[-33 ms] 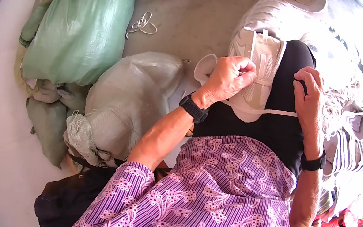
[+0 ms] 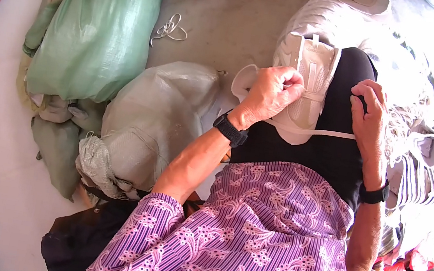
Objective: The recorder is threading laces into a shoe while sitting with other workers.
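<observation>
A white sneaker [image 2: 313, 60] lies toe-away on my knee, which is clad in black trousers. My left hand [image 2: 272, 90] is closed over the shoe's lacing area and pinches a white lace [image 2: 314, 132]. The lace runs as a flat band across my lap to my right hand [image 2: 368, 114]. That hand rests on the right side of my knee, with its fingers curled on the lace's other end. Each wrist wears a black watch. The shoe's heel is hidden under my left hand.
On the concrete floor to my left lie a green woven sack [image 2: 97, 31] and a whitish sack [image 2: 158, 115]. A loose white lace [image 2: 168, 28] lies beyond them. Several white shoes [image 2: 419, 150] are piled at my right. A black bag [image 2: 81, 239] sits at the lower left.
</observation>
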The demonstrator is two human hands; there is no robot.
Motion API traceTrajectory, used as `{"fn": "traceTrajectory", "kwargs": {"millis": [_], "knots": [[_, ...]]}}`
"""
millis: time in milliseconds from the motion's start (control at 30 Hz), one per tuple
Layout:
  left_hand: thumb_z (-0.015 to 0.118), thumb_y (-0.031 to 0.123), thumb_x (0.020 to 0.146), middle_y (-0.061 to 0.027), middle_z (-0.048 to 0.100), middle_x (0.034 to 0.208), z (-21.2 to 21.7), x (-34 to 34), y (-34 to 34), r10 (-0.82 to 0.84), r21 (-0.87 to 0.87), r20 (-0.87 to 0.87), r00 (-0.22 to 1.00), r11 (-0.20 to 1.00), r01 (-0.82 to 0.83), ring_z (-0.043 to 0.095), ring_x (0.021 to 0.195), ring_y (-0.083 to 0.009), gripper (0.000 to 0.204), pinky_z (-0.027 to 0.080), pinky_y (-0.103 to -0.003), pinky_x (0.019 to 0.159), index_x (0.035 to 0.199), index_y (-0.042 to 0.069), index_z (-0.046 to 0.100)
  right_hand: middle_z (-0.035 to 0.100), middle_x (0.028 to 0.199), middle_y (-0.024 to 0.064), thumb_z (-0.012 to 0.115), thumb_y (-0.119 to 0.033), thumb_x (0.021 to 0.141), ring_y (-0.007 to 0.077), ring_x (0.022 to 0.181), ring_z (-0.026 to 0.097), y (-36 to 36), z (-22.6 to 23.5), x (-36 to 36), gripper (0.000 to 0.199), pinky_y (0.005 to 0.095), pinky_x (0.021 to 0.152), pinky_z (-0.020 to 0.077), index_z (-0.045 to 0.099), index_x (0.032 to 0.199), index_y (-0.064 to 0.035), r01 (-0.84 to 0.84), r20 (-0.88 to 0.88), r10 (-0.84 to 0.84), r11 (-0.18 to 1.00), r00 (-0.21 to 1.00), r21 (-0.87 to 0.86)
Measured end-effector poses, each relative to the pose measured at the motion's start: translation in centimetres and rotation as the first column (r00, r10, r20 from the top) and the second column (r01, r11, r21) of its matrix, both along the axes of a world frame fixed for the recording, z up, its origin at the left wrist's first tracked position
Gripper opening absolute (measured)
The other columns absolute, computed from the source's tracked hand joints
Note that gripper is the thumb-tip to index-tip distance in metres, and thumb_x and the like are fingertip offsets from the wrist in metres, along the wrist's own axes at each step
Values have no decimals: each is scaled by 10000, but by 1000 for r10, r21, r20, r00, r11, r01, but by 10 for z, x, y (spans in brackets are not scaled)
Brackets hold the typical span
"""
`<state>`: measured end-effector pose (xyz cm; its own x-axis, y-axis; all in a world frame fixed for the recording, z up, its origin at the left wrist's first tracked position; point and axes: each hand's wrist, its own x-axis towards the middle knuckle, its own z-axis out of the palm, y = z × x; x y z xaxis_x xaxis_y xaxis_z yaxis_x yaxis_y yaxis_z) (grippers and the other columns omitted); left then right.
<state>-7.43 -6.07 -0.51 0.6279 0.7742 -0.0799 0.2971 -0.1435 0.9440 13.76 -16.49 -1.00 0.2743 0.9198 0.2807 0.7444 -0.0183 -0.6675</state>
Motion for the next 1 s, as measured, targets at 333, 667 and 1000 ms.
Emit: {"fn": "traceTrajectory", "kwargs": {"millis": [333,667,1000], "knots": [[661,45,732,-64,608,659,-6,9,-10,150,479,-110,983,874,-80,587,586,-176,86,473,-296,559,734,48,575,579,986,99,585,9,778,296,946,535,2,-3,-2,138,392,874,412,597,907,-39,10,5,-10,1000,1000,17],[643,126,835,-5,615,680,-1,11,-10,24,76,-44,999,997,-21,536,627,-57,110,456,-235,594,847,17,645,580,984,92,579,-4,783,291,937,535,2,-5,-3,134,396,863,414,605,907,-46,18,54,-19,1000,998,24],[657,82,832,51,574,690,-3,-1,-16,216,46,-14,976,976,-215,489,632,-21,80,438,-200,586,818,9,628,584,985,93,575,4,794,287,933,538,1,-7,-2,125,391,858,421,603,909,-36,30,26,-31,999,999,28]]}}
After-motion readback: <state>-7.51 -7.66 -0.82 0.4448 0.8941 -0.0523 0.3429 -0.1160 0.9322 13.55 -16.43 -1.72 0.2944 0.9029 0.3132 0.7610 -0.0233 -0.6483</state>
